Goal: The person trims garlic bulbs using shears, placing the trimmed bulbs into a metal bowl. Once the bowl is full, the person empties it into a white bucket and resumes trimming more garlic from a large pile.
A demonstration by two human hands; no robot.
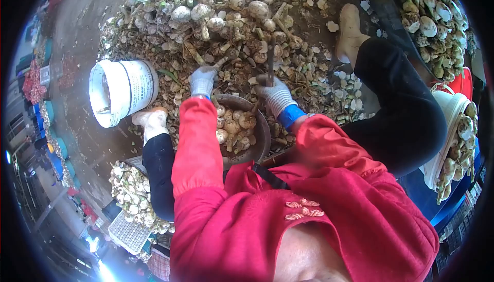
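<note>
- Beyond the round basin (265, 137), near the garlic heap (181, 13): gloved left hand (203, 81) closed about a garlic stalk (223, 62), which points away toward the heap.
- Gloved right hand (276, 95) wrapped round a dark, narrow tool (270, 62), held upright; probably a knife, edge too blurred to confirm.
- Tool and stalk apart; trimmed-looking bulbs (247, 121) lie in basin.
- Step, judged: stalk trimming, cut not yet begun.
- Next move calls for steady left grip, tool brought to stalk clear of fingers.
</note>
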